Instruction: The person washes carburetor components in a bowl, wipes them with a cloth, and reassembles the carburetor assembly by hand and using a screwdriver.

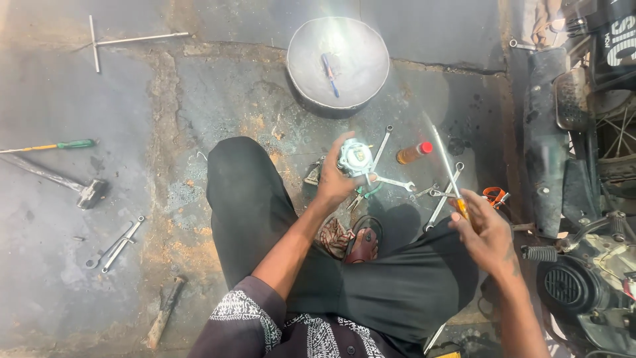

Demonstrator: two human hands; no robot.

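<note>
Head view, concrete floor (59, 99): near its left edge lie a green-handled screwdriver (56, 144) and a hammer (66, 182), with a T-shaped wrench (109, 42) toward the far left corner. Mid-floor, left hand (334, 180) closed around a small round metal engine part (356, 157), held above a scatter of spanners (391, 180) and just short of a round metal pan (338, 63). Right hand (487, 232) grips a screwdriver (449, 176), shaft pointing away; a motorcycle (583, 199) lines the floor's right edge.
</note>
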